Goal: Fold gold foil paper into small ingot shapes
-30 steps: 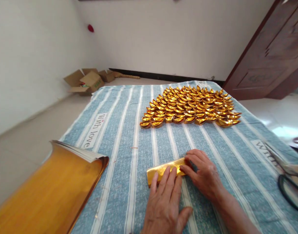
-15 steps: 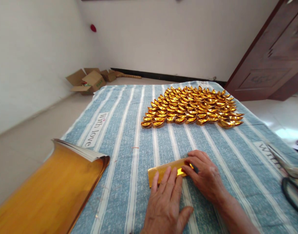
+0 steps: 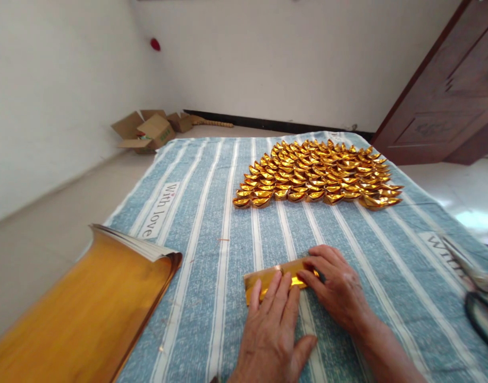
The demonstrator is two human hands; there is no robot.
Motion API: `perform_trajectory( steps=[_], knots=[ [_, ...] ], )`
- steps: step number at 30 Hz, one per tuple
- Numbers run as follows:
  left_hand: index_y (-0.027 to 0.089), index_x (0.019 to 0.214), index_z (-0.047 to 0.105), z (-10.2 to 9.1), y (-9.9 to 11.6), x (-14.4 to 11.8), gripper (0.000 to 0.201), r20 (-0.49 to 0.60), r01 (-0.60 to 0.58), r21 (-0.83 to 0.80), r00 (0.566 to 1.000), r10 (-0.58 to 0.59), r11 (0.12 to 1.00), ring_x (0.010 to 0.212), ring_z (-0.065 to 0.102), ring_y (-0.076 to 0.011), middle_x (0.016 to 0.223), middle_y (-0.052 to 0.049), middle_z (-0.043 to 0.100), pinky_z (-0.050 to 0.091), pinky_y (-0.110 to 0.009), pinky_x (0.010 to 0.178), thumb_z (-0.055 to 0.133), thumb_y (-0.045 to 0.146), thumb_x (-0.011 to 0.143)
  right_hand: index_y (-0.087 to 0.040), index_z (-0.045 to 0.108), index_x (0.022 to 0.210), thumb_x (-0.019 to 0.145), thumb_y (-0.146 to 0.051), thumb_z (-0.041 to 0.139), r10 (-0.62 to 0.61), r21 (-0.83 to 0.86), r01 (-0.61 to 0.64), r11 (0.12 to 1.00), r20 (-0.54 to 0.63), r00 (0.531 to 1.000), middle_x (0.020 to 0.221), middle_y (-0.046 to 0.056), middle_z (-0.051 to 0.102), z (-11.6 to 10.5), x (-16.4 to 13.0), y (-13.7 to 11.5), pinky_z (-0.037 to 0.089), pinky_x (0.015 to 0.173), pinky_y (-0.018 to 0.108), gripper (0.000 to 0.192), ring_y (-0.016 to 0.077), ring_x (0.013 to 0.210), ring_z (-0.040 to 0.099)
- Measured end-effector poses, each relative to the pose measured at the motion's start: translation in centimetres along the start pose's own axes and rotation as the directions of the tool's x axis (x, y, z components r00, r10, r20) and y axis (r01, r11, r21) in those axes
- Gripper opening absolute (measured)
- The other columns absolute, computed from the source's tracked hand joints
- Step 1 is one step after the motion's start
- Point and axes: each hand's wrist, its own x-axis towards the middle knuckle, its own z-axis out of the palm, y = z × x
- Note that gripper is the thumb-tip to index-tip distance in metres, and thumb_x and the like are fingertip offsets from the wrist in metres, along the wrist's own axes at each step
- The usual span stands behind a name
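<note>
A folded strip of gold foil paper (image 3: 268,277) lies on the blue striped cloth (image 3: 204,223) near the front. My left hand (image 3: 271,335) lies flat with its fingertips pressing the strip's near edge. My right hand (image 3: 335,287) pinches the strip's right end between thumb and fingers. Farther back, several folded gold paper ingots (image 3: 316,173) are set out in tight rows.
A thick stack of gold foil sheets (image 3: 84,314) lies at the front left, its top sheets curling up. Black-handled scissors (image 3: 477,298) lie at the right edge. Open cardboard boxes (image 3: 146,130) sit on the floor by the wall. A brown door (image 3: 443,96) stands at the right.
Both hands stay on the gold strip with only slight finger shifts. The camera has tilted a little, moving the scene slightly right.
</note>
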Motion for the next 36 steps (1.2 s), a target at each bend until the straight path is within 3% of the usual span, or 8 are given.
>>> perform_trajectory(
  steps=[20,26,36],
  knots=[
    [0.008,0.140,0.039,-1.4,0.4,0.5,0.067,0.183,0.119,-0.178,0.979,-0.086,0.977,0.135,0.035,-0.0371,0.145,-0.021,0.041,0.034,-0.065,0.103,0.062,0.037,0.084,-0.018,0.059,0.097,0.081,-0.028,0.063,0.027,-0.153,-0.010,0.988,0.110,0.994,0.113,0.012,0.058,-0.3,-0.3,-1.3,0.045,0.091,0.044,0.019,0.0289,0.109,0.051],
    [0.012,0.137,0.042,-2.1,-0.4,0.5,0.057,0.182,0.165,-0.284,0.977,-0.116,0.945,0.137,0.034,-0.0314,0.145,-0.020,0.042,0.032,-0.061,0.106,0.060,0.029,0.086,-0.019,0.059,0.098,0.082,-0.031,0.065,0.023,-0.173,0.006,0.985,0.164,0.986,0.113,0.010,0.058,-0.4,-0.2,-0.9,0.045,0.087,0.043,0.021,0.0274,0.106,0.051],
    [0.013,0.138,0.042,-2.3,-0.7,0.5,0.060,0.190,0.101,-0.242,0.980,-0.055,0.965,0.137,0.034,-0.0317,0.144,-0.020,0.042,0.034,-0.058,0.106,0.061,0.031,0.085,-0.019,0.058,0.094,0.078,-0.037,0.067,-0.002,-0.177,0.026,0.984,0.135,0.991,0.107,0.010,0.059,-0.2,-0.2,-0.7,0.044,0.083,0.041,0.026,0.0267,0.100,0.053]
  ],
)
